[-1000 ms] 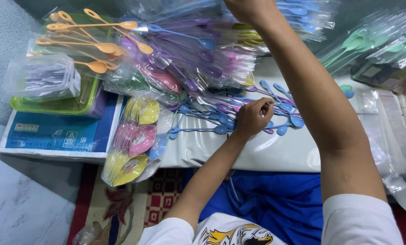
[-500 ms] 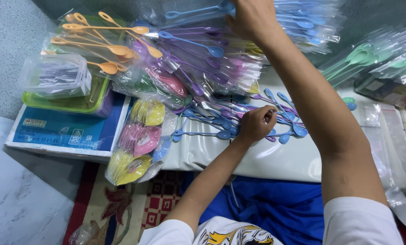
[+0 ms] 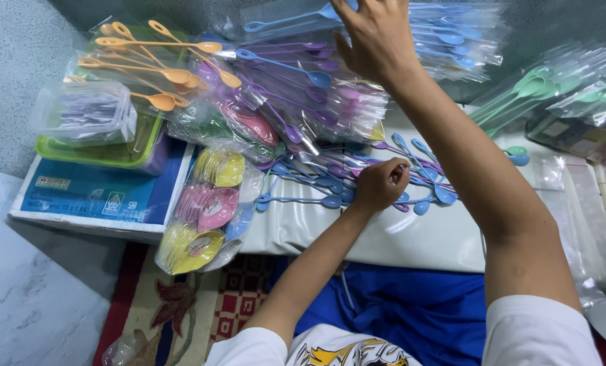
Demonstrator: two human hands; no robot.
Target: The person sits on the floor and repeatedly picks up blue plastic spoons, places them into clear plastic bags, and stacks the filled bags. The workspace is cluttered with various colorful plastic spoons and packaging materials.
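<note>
On the white sheet: I see loose glossy blue and purple plastic spoons (image 3: 330,200), long thin handles, small oval bowls.
Left hand (image 3: 379,184): curled, fingertips pinching spoon handles.
Right hand (image 3: 376,39): fingers spread on crinkly clear bags of spoons (image 3: 296,74).
Far left: orange spoons (image 3: 155,68).

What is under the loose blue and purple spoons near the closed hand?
The loose spoons lie on a white glossy sheet spread over the work surface. The left hand rests closed on them, hiding several handles. What the sheet itself covers cannot be seen.
</note>
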